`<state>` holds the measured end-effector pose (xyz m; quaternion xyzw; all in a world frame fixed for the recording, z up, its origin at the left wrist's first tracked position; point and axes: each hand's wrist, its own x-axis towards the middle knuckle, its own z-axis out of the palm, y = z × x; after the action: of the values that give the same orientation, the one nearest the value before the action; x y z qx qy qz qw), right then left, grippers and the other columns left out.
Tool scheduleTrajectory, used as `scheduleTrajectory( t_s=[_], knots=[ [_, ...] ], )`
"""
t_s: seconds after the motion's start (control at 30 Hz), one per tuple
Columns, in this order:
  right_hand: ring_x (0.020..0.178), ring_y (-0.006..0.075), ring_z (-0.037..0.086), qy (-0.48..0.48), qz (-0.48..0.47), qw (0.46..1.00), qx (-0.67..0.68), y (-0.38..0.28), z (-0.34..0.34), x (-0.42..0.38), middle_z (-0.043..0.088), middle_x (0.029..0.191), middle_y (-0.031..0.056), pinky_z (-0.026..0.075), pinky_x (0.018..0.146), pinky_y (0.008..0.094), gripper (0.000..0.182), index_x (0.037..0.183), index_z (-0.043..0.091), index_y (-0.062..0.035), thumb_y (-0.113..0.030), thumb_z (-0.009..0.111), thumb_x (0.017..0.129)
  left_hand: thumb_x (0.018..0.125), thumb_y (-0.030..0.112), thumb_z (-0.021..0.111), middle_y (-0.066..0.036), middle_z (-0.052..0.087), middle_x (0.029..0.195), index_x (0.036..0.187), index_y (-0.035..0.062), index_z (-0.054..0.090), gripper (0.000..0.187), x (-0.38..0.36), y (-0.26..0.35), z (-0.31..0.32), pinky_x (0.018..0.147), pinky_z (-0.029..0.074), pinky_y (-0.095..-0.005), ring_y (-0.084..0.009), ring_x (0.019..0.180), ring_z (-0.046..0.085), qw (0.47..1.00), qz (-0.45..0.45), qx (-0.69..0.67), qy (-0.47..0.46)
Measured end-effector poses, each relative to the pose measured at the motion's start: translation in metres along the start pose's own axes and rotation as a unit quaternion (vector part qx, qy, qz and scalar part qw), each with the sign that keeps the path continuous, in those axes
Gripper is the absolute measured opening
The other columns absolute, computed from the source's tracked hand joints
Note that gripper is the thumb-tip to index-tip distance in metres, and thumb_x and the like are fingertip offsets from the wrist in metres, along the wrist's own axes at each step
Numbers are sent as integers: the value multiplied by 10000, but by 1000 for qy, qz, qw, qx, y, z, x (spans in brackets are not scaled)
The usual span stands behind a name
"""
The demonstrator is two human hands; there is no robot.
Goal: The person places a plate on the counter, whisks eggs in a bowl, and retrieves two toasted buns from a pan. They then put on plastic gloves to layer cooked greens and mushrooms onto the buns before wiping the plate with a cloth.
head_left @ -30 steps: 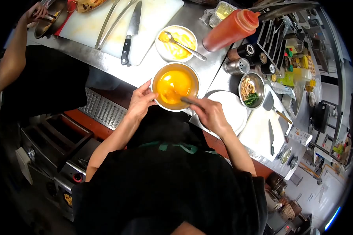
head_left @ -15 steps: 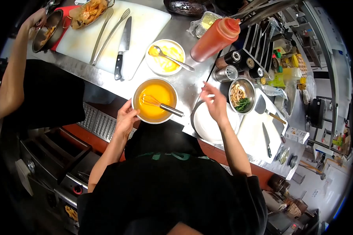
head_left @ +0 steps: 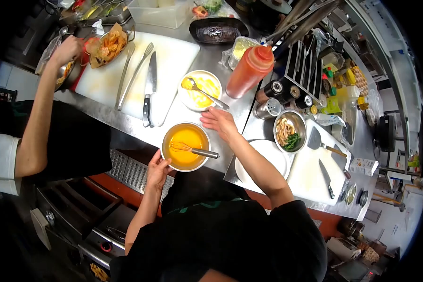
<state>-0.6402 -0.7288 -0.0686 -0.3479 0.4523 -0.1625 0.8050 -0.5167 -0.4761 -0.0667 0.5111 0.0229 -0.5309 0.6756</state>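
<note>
Right hand has moved — off the plate side, now beside the white bowl. It's empty, palm down, fingers spread and extended; contact with that bowl's rim can't be confirmed. Left hand grips the mixing bowl at its near-left rim, thumb on top. Mixing bowl is at the front edge of the counter, orange-yellow liquid inside, whisk propped with its handle past the right rim.

Risks, as judged: one-sided hold at the edge, so a slip or tilt could send liquid over the front; can't tell how much of the base is supported. Right wrist or forearm dropping could catch the whisk handle and flip it out. Spoon also overhangs the white bowl, near the red squeeze bottle — a bump could drag it.

Room: tight between the two bowls. Left side has the knife, handle toward the front edge on the cutting board. Most open steel is right of the mixing bowl, but the right forearm crosses there, over the white plate.
</note>
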Motion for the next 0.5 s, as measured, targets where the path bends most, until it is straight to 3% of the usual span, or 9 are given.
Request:
scheduleTrajectory(
  t_s=[0.03, 0.1, 0.13, 0.17, 0.23, 0.3, 0.33, 0.37, 0.5],
  knots=[
    [852, 269, 661, 3, 3, 1000, -14, -6, -5, -12, 638, 999, 209, 561, 710, 348, 397, 1076, 531, 49, -292, 609, 888, 832, -65, 553, -92, 622, 1047, 1330, 12, 421, 521, 6, -2, -3, 768, 577, -358, -195, 898, 648, 1000, 4, 1, -1],
    [850, 243, 651, 52, -148, 979, -133, -14, -54, -28, 645, 983, 165, 538, 691, 302, 392, 1094, 541, 25, -254, 664, 847, 838, -59, 561, -93, 619, 1017, 1337, -2, 403, 527, 22, -7, -7, 755, 583, -356, -200, 915, 643, 1000, -6, 10, -10],
    [884, 232, 635, 130, -296, 915, -241, -45, -64, -42, 632, 1021, 153, 520, 702, 291, 461, 1147, 521, 9, -238, 707, 805, 842, -45, 579, -94, 614, 986, 1348, -14, 380, 545, 21, 1, 4, 721, 591, -347, -203, 872, 650, 1000, -12, 25, 4],
    [919, 222, 618, 200, -431, 813, -338, -81, -60, -64, 619, 1059, 141, 502, 713, 281, 547, 1200, 502, -6, -222, 749, 763, 842, -45, 579, -94, 614, 986, 1348, -14, 380, 545, 26, 2, 6, 721, 591, -347, -203, 872, 650, 1000, -8, 19, 6],
    [1008, 217, 576, 282, -482, 735, -385, -136, -35, -77, 566, 1165, 137, 475, 758, 293, 798, 1317, 409, -28, -232, 824, 667, 841, -32, 595, -106, 614, 965, 1362, -27, 353, 574, 34, 3, 2, 695, 596, -337, -197, 806, 655, 996, -40, 81, -27],
    [1062, 245, 555, 248, -492, 693, -464, -159, -23, -60, 525, 1225, 141, 469, 833, 329, 964, 1377, 329, -49, -292, 858, 609, 841, -19, 603, -109, 615, 949, 1366, -30, 343, 586, 41, 2, 3, 686, 595, -333, -199, 781, 656, 995, -38, 93, -21],
    [1080, 257, 555, 195, -489, 729, -436, -162, -16, -48, 536, 1215, 139, 453, 896, 348, 1027, 1389, 306, -50, -350, 865, 582, 841, -7, 612, -112, 615, 933, 1371, -33, 333, 599, 44, 4, 1, 677, 594, -330, -201, 756, 656, 992, -53, 115, -23],
    [1082, 250, 561, 214, -500, 708, -450, -163, -10, -38, 541, 1211, 141, 438, 937, 343, 959, 1355, 345, -42, -311, 863, 594, 841, -7, 612, -112, 615, 933, 1371, -33, 333, 599, 42, 7, 1, 677, 594, -330, -201, 756, 656, 992, -46, 114, -19],
    [1061, 203, 573, 208, -476, 752, -406, -173, 6, -28, 570, 1177, 122, 454, 917, 307, 740, 1255, 428, -18, -176, 823, 649, 814, 88, 686, -98, 607, 896, 1363, -25, 364, 646, 36, 25, 10, 646, 570, -302, -194, 730, 641, 986, -50, 153, -47]
  ],
)
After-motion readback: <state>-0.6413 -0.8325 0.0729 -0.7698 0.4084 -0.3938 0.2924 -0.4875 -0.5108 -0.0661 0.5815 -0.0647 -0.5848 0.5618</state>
